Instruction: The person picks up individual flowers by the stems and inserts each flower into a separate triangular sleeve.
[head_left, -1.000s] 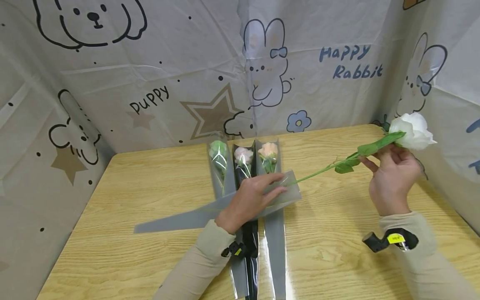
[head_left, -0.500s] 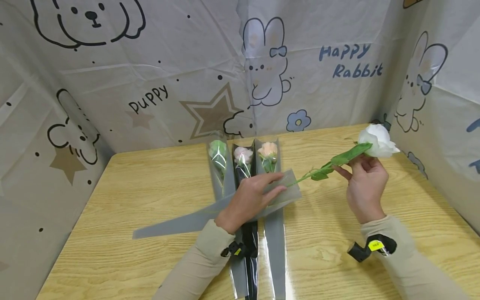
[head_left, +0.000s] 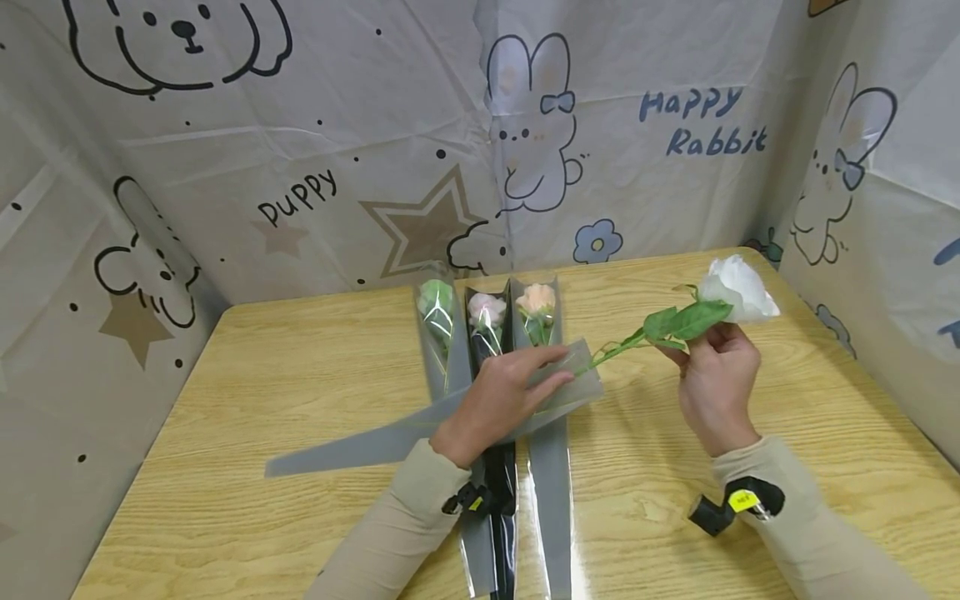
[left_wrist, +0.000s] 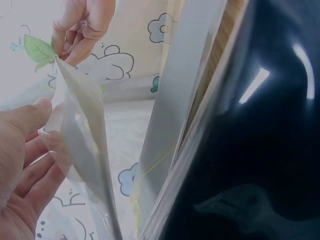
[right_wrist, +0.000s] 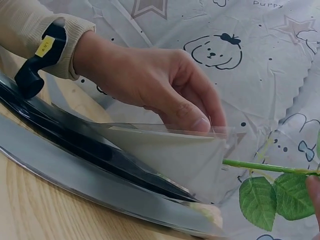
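My right hand point(head_left: 718, 387) pinches an artificial white rose point(head_left: 738, 287) just below its bloom. The green stem point(right_wrist: 260, 166) slants down leftward, and its lower end is inside the mouth of a grey, clear-fronted flower sleeve point(head_left: 352, 450). My left hand point(head_left: 498, 400) holds that sleeve near its mouth, thumb and fingers on its edge. Green leaves point(right_wrist: 257, 200) sit outside the mouth. The sleeve lies across three wrapped flowers: a green rose point(head_left: 437, 300), a pink one point(head_left: 487, 311) in a black sleeve, and a peach one point(head_left: 536, 300).
Beneath everything is a wooden table point(head_left: 660, 517). A pale cloth point(head_left: 315, 108) printed with cartoon animals hangs behind and at both sides. The tails of the wrapped flowers' sleeves point(head_left: 551, 508) run toward the near edge.
My right hand has moved left and slightly down with the white rose, and more of its stem has slid into the sleeve. My left hand has stayed in place.
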